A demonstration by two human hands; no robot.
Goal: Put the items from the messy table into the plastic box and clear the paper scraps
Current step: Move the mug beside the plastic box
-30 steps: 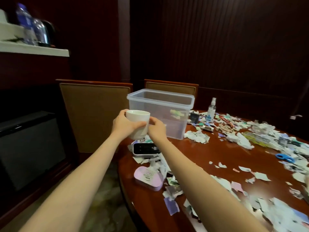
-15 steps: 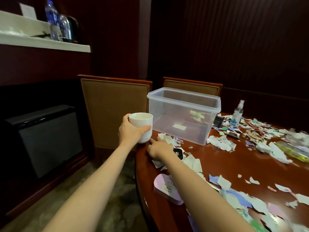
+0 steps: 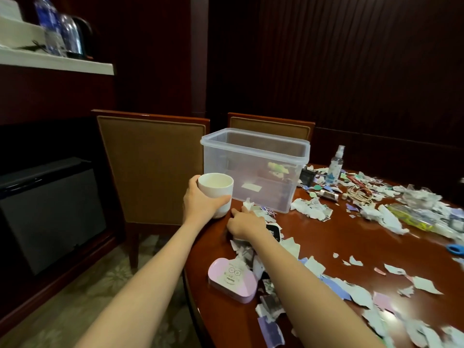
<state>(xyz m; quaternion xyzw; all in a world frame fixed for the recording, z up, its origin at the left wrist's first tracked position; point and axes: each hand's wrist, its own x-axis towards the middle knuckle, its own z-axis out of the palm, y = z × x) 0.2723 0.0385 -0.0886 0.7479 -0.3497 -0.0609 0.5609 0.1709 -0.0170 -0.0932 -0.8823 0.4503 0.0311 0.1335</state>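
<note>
My left hand [image 3: 200,204] grips a white cup [image 3: 216,189] at the table's near-left edge, just left of the clear plastic box [image 3: 218,167]. The box holds a few small items. My right hand [image 3: 244,224] lies on the wooden table [image 3: 326,242] beside the cup, fingers pointing at it and touching paper scraps [image 3: 253,209]. It partly covers a black device [image 3: 273,231]. A pink heart-shaped case [image 3: 232,280] lies nearer me among more scraps.
Torn paper covers the table's right side, with a spray bottle [image 3: 336,164], rubber bands [image 3: 357,195] and blue scissors [image 3: 454,248]. Two chairs [image 3: 150,167] stand behind the table. A shelf with bottles [image 3: 50,28] hangs at upper left, above a dark cabinet [image 3: 47,212].
The cup came down from mid-air to the table edge in my left hand. My right hand let go of the cup and dropped onto the scraps by the black device.
</note>
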